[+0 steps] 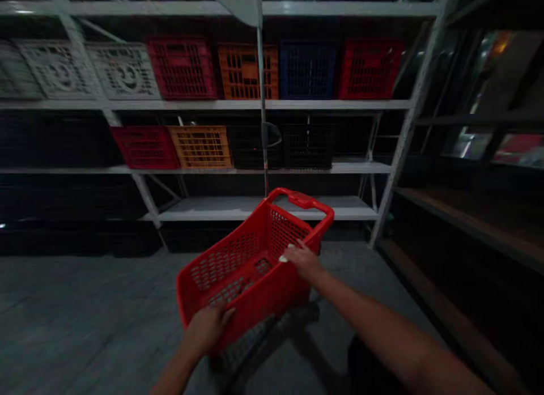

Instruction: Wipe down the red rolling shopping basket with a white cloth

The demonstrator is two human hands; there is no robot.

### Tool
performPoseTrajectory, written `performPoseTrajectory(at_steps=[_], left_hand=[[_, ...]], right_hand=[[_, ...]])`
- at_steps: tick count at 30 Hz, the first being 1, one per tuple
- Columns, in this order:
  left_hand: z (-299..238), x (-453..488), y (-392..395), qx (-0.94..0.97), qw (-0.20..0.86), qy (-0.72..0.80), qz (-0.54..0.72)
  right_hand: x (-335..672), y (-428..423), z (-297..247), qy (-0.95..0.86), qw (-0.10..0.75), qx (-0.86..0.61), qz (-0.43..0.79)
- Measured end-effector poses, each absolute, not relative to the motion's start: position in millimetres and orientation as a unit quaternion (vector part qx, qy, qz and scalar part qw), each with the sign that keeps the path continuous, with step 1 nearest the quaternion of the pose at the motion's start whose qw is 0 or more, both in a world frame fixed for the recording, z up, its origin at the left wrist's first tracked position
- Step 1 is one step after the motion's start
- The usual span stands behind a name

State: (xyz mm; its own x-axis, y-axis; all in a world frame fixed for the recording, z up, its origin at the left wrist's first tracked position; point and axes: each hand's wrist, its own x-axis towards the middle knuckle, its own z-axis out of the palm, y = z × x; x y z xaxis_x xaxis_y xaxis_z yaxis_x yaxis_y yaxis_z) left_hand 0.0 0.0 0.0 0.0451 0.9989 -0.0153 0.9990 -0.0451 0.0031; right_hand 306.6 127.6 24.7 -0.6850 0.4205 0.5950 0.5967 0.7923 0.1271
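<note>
I hold a red perforated plastic basket (pixel 238 264) in front of me, tilted, above a grey floor. My left hand (pixel 208 326) grips its near lower corner with the fingers curled over the rim. My right hand (pixel 302 260) clasps the right rim, fingers closed on the edge. A red handle arches over the basket's far end. The inside of the basket looks empty.
Grey metal shelving (pixel 255 105) stands ahead with white, red, orange, blue and black crates in rows. The lowest shelf (pixel 238 208) is bare. A thin metal pole (pixel 262 117) rises behind the basket. Dark shelves run along the right side (pixel 467 213).
</note>
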Motion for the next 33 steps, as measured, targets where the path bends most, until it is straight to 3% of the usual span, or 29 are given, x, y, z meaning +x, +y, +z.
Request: performPoseTrajectory(at_steps=[6,13,21,26,33], left_hand=[[7,-27,-4,0.719,0.009,0.695,0.004],[14,-49,-1,0.700,0.055,0.712,0.025],[62,41,45,0.738,0.058,0.664,0.105],[64,100,78,0.757,0.045,0.643,0.106],[50,101,80,0.753,0.023,0.651,0.088]], right_hand=[[417,174,100,-0.824,0.325,-0.437,-0.154],[378,151,67,-0.758,0.483,-0.427,-0.099],[270,93,25,-0.829,0.432,-0.355,-0.037],[274,101,22,-0.846,0.423,-0.315,-0.084],[412,138,74,-0.626,0.601,-0.463,-0.181]])
